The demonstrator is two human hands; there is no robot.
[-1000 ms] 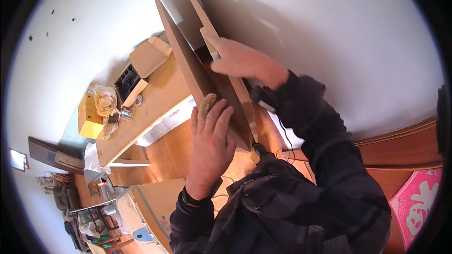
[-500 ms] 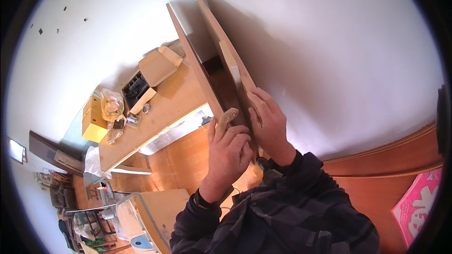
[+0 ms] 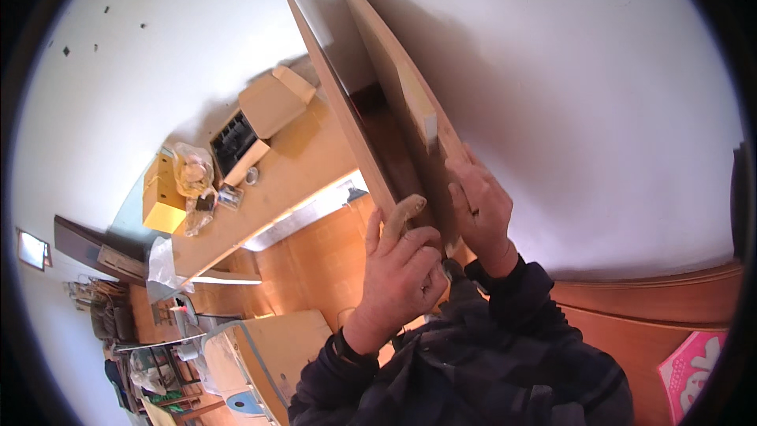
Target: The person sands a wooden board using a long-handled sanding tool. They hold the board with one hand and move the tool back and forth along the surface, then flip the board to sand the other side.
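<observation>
Two long wooden boards stand on edge before me, side by side with a dark gap between. My left hand (image 3: 402, 268) is closed at the near end of the left board (image 3: 341, 99), thumb on one side and curled fingers on the other. Its forefinger, pointing up, looks wrapped in something tan. Round the near part of the right board (image 3: 394, 47) my right hand (image 3: 482, 205) is closed, thumb on the inner face. A short pale strip (image 3: 419, 102) sticks out from that board's inner face. The boards' lower ends are partly hidden by my hands.
Left of the boards is a wooden table (image 3: 296, 154) with an open cardboard box (image 3: 272, 102), a yellow box (image 3: 163, 197) and a plastic bag (image 3: 193, 170). A white wall (image 3: 583, 110) rises close on the right. A large carton (image 3: 276, 347) stands at lower left.
Both boards and both hands have shifted right in the picture, with the right board's near end moving most. The background has shifted slightly too. My grips look the same.
</observation>
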